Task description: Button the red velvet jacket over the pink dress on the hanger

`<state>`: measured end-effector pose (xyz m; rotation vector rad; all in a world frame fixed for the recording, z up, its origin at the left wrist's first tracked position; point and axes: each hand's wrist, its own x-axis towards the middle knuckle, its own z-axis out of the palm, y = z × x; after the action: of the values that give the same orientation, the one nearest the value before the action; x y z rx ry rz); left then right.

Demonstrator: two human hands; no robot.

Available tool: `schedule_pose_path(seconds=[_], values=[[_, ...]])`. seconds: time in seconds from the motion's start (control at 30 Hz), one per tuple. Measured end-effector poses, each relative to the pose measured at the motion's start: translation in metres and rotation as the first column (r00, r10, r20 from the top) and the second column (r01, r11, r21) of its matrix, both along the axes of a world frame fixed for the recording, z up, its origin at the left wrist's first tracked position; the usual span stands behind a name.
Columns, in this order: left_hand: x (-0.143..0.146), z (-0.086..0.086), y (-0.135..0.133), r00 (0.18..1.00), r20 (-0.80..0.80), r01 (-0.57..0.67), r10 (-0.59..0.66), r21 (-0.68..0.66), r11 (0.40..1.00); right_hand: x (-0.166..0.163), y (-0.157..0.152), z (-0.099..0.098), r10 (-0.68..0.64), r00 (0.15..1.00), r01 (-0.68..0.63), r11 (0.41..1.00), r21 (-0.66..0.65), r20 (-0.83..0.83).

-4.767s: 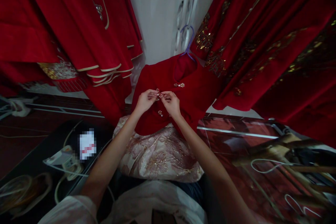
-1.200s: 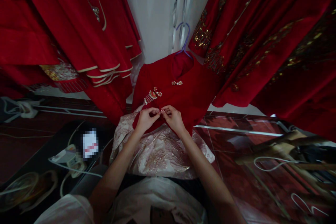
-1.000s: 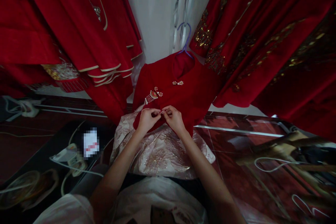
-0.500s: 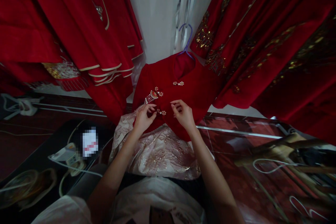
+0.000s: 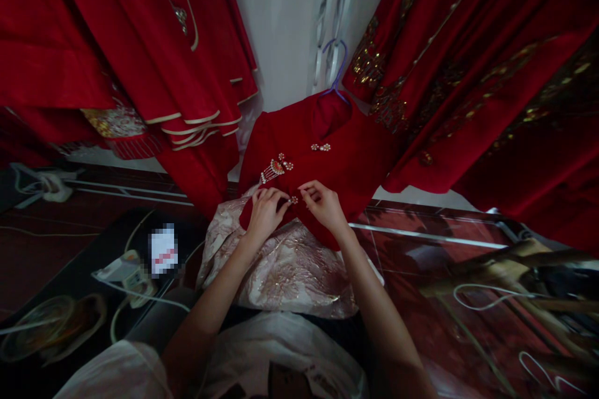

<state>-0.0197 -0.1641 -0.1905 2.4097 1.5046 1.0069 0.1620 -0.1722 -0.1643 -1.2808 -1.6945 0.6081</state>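
A red garment (image 5: 358, 181) with beaded ornaments hangs in front of me on a purple hanger (image 5: 337, 72). My left hand (image 5: 267, 211) lies on its lower front, thumb and forefinger closed at a small flower-shaped beaded fastener (image 5: 294, 200) and covering its left half. Just right of that fastener is my right hand (image 5: 324, 204), its fingertips pinched together slightly above the cloth. Anything in that pinch is too small to make out. Higher up are another beaded fastener (image 5: 321, 147) and a fan-shaped tasselled ornament (image 5: 272, 169). Pale brocade fabric (image 5: 290, 268) covers my lap.
More red garments hang at the left (image 5: 154, 31) and right (image 5: 486, 75), before a white cabinet (image 5: 274, 25). A dark table (image 5: 98, 262) at my left holds a power strip (image 5: 140, 280) and a plastic bowl (image 5: 40, 327). Wooden pieces (image 5: 496, 271) and cords lie at the right.
My left hand has shifted right, and its fingertips now cover part of the lower fastener. My right hand has come slightly left, closer to it. The view has shifted a little.
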Motion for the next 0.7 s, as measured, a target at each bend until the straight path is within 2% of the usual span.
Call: schedule_pose_path(seconds=[0.2, 0.43, 0.6, 0.7], values=[[0.002, -0.003, 0.004, 0.995, 0.101, 0.016, -0.009, -0.062, 0.998, 0.002, 0.006, -0.017, -0.006, 1.000, 0.010, 0.990, -0.139, 0.031], [0.004, -0.006, 0.004, 0.986, 0.169, 0.022, -0.013, -0.053, 0.998, -0.005, 0.009, -0.027, 0.068, 0.997, -0.071, 0.989, -0.128, -0.026], [0.003, -0.005, 0.003, 0.991, 0.131, 0.006, -0.004, -0.016, 1.000, -0.008, 0.010, -0.031, 0.024, 0.999, -0.029, 0.992, -0.126, -0.042], [0.003, -0.003, 0.002, 0.992, 0.126, 0.029, -0.028, 0.000, 1.000, -0.011, 0.010, -0.030, -0.008, 0.998, 0.002, 0.997, -0.083, -0.068]])
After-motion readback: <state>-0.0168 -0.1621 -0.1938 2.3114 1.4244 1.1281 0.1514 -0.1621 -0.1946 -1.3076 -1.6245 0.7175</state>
